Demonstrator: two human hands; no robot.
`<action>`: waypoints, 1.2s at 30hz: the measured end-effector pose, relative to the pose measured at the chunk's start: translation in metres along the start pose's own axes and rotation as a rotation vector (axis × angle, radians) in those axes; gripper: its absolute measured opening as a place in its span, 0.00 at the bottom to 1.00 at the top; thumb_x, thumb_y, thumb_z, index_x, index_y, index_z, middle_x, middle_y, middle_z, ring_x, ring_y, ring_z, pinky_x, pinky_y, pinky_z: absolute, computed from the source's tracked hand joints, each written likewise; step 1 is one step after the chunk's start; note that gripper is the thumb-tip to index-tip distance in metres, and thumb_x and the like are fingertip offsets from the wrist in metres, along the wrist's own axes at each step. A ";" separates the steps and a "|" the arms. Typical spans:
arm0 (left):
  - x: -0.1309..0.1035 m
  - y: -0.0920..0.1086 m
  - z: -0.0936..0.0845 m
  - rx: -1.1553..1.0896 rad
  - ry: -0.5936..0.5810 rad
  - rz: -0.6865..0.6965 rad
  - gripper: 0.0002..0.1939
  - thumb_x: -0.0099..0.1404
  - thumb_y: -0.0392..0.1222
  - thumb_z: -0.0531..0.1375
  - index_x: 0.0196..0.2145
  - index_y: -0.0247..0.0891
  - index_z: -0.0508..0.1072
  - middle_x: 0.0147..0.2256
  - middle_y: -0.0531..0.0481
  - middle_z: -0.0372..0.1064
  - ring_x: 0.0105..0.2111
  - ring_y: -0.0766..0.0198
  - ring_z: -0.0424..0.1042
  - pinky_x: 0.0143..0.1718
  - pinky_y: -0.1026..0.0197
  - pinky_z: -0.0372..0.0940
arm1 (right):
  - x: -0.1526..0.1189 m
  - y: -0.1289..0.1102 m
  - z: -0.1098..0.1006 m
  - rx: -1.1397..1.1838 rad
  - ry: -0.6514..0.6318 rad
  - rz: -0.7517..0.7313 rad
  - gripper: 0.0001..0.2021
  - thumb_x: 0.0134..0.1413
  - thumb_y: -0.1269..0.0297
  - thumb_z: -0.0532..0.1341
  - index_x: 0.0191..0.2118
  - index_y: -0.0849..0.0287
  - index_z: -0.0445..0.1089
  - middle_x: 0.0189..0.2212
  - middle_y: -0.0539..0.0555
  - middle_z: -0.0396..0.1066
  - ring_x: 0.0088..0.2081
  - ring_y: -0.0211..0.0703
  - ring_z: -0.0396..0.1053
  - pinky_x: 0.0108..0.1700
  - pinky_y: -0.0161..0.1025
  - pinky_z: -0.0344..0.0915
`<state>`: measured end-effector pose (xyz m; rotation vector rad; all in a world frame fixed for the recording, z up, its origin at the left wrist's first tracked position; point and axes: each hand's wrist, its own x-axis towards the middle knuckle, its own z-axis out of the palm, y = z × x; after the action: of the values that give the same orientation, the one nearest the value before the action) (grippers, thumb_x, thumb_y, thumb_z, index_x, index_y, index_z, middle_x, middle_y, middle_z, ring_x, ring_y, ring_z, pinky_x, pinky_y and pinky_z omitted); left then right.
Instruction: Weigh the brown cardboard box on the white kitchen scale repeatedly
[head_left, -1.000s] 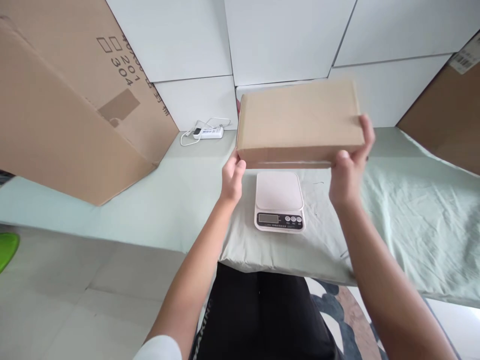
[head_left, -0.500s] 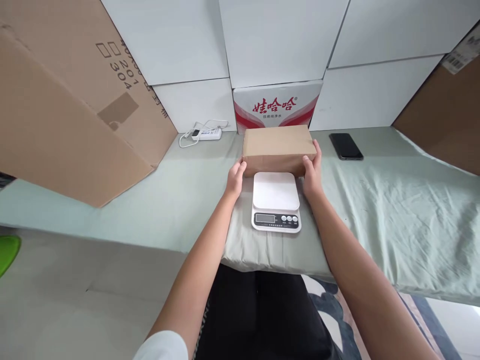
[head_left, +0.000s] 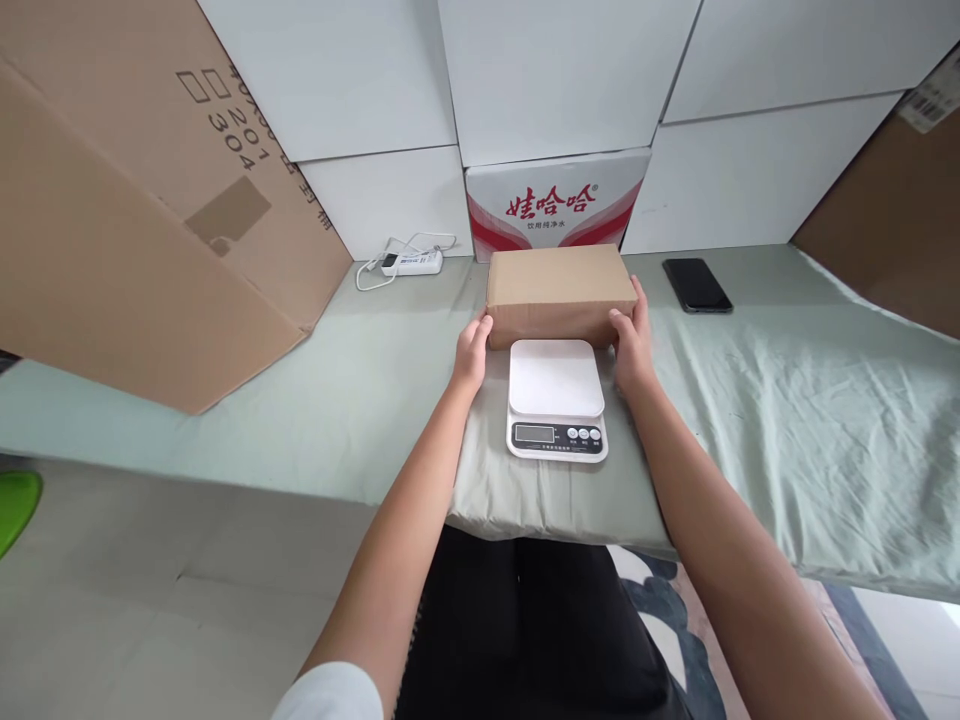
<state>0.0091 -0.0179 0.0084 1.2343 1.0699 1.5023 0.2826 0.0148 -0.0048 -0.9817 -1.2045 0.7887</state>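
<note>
A closed brown cardboard box (head_left: 561, 278) sits just behind a white digital kitchen scale (head_left: 556, 382). My left hand (head_left: 472, 348) grips the box's left end, thumb at the near corner. At its right end, my right hand (head_left: 632, 338) has the thumb on the front face and the fingers round the side. The scale's platform holds nothing, and its display and buttons face me. Whether the box rests on the cloth or is slightly raised, I cannot tell.
A black phone (head_left: 697, 285) lies to the right on the green cloth (head_left: 360, 400). Back left is a white device with a cable (head_left: 412, 262). A printed carton (head_left: 555, 208) and white boxes (head_left: 367, 80) line the back. Large brown cardboard (head_left: 150, 230) stands at left, more at right (head_left: 885, 220).
The view has shifted slightly. Both hands still hold the box at its ends, and it stays behind the scale.
</note>
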 end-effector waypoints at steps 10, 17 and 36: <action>-0.015 0.018 0.011 0.036 0.073 0.209 0.40 0.69 0.77 0.58 0.62 0.44 0.78 0.62 0.39 0.80 0.69 0.42 0.73 0.72 0.42 0.67 | 0.002 -0.039 0.003 -0.076 -0.047 -0.238 0.47 0.58 0.32 0.62 0.79 0.41 0.53 0.81 0.52 0.56 0.83 0.62 0.52 0.84 0.69 0.50; -0.099 0.044 0.003 0.126 0.058 0.332 0.32 0.75 0.71 0.55 0.56 0.43 0.80 0.55 0.39 0.83 0.61 0.42 0.79 0.63 0.44 0.74 | -0.069 -0.087 -0.026 -0.154 -0.058 -0.334 0.51 0.51 0.27 0.69 0.77 0.38 0.57 0.79 0.53 0.56 0.82 0.70 0.52 0.83 0.73 0.51; -0.123 0.045 0.002 0.219 0.049 0.235 0.38 0.76 0.74 0.51 0.65 0.45 0.77 0.61 0.39 0.81 0.70 0.42 0.73 0.72 0.42 0.67 | -0.091 -0.080 -0.030 -0.251 0.092 -0.387 0.30 0.62 0.41 0.65 0.67 0.40 0.72 0.65 0.58 0.72 0.68 0.70 0.69 0.73 0.76 0.64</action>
<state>0.0198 -0.1475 0.0251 1.5260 1.1786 1.6311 0.2928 -0.1042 0.0319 -0.9354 -1.3801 0.2891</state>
